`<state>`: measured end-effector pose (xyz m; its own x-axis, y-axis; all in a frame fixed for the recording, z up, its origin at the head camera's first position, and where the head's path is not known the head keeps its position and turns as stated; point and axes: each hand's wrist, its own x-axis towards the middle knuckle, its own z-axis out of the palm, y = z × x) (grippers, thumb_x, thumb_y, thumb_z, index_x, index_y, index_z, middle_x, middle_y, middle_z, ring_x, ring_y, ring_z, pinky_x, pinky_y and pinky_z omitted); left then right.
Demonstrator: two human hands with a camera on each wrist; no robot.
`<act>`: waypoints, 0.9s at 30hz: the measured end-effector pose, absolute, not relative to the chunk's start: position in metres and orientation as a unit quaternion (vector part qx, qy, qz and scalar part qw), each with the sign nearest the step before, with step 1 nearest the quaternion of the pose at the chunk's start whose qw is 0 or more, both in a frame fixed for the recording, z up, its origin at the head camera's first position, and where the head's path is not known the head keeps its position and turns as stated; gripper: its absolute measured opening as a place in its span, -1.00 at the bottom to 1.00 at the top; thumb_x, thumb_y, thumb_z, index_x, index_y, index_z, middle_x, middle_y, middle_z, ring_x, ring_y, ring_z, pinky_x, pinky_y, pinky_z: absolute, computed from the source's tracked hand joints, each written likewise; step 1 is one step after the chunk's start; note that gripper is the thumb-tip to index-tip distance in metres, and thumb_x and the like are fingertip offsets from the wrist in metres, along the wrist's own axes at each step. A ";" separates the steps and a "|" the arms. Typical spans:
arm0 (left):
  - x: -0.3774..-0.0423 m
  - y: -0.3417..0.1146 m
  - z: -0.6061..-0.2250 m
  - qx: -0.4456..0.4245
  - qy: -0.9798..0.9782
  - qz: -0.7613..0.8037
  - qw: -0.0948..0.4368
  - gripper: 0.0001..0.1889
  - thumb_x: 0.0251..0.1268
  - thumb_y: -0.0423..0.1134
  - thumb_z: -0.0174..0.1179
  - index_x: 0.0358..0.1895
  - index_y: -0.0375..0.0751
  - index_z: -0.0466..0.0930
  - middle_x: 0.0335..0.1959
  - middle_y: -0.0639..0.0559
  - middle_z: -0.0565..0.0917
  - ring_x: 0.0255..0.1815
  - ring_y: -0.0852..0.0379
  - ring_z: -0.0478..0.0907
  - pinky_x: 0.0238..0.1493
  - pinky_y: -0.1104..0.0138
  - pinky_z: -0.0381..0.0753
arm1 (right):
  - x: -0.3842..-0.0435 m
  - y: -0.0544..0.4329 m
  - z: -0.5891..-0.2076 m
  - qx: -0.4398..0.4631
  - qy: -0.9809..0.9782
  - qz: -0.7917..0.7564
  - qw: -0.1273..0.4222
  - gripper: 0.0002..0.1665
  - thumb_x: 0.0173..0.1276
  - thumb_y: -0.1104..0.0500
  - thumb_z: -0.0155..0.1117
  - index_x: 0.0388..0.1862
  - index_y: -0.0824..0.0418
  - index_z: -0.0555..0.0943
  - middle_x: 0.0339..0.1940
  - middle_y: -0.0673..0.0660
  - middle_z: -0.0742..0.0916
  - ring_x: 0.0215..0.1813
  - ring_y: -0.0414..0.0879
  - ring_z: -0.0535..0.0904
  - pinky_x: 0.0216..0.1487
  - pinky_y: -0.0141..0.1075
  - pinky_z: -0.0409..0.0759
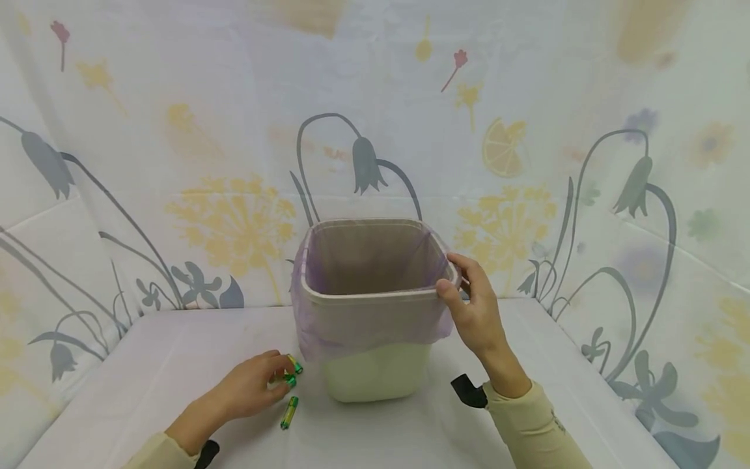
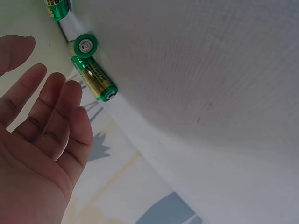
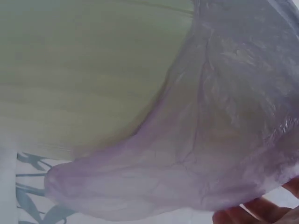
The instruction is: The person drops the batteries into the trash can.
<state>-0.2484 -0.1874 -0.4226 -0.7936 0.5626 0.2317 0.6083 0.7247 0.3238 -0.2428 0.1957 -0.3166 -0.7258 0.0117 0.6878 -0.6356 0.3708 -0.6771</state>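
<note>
A pale trash bin (image 1: 375, 378) stands upright on the table, lined with a thin purple plastic bag (image 1: 363, 326) folded over its rim. My right hand (image 1: 477, 312) grips the bin's right front corner, thumb on the near side and fingers around the right side; in the right wrist view the fingertips show beside the bag (image 3: 154, 186). Three green-and-gold batteries lie left of the bin: a near one (image 1: 289, 413), a middle one (image 2: 85, 45) and a far one (image 2: 96, 79). Beside them is my left hand (image 1: 252, 384), its fingers loosely bent with nothing between them (image 2: 42, 140).
The white table (image 1: 193, 339) carries the bin and batteries. A flower-printed sheet (image 1: 234, 130) hangs close behind the bin and along both sides. Black straps (image 1: 469, 391) stick out by the sleeves.
</note>
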 end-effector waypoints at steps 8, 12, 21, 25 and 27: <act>-0.249 -0.189 -0.428 -0.303 -0.934 -0.186 0.029 -0.83 0.08 -0.22 0.31 -0.24 -0.02 0.59 -0.39 0.22 0.47 -0.40 0.25 0.42 -0.40 0.31 0.42 | -0.242 0.196 -0.314 0.214 -0.760 0.538 0.294 -0.46 0.33 0.16 0.17 0.28 0.20 0.40 0.16 0.16 0.55 0.13 -0.08 0.47 0.13 -0.29 0.43; -0.250 -0.188 -0.429 -0.299 -0.937 -0.182 0.017 -0.84 0.08 -0.24 0.31 -0.25 -0.01 0.59 -0.40 0.23 0.46 -0.41 0.26 0.39 -0.41 0.31 0.40 | -0.242 0.195 -0.314 0.226 -0.749 0.556 0.280 -0.48 0.33 0.24 0.14 0.29 0.20 0.40 0.08 0.22 0.58 -0.03 -0.10 0.50 -0.06 -0.44 0.47; -0.249 -0.188 -0.433 -0.291 -0.938 -0.189 -0.011 -0.81 0.06 -0.32 0.32 -0.25 -0.01 0.57 -0.42 0.23 0.48 -0.44 0.27 0.40 -0.43 0.31 0.39 | -0.241 0.195 -0.316 0.236 -0.744 0.564 0.268 -0.46 0.35 0.25 0.13 0.31 0.21 0.37 0.09 0.25 0.57 -0.05 -0.14 0.51 -0.08 -0.44 0.48; -0.251 -0.189 -0.435 -0.287 -0.938 -0.195 -0.012 -0.81 0.07 -0.33 0.31 -0.25 0.00 0.57 -0.43 0.24 0.49 -0.44 0.27 0.40 -0.43 0.31 0.39 | -0.241 0.195 -0.315 0.234 -0.743 0.568 0.264 -0.46 0.34 0.26 0.13 0.31 0.18 0.38 0.10 0.23 0.58 -0.04 -0.12 0.51 -0.07 -0.44 0.49; -0.252 -0.189 -0.435 -0.286 -0.938 -0.197 -0.012 -0.81 0.07 -0.33 0.31 -0.25 0.00 0.58 -0.43 0.25 0.49 -0.44 0.28 0.40 -0.43 0.32 0.39 | -0.242 0.195 -0.316 0.235 -0.742 0.570 0.263 -0.46 0.34 0.26 0.13 0.31 0.18 0.38 0.11 0.23 0.57 -0.03 -0.11 0.51 -0.06 -0.44 0.48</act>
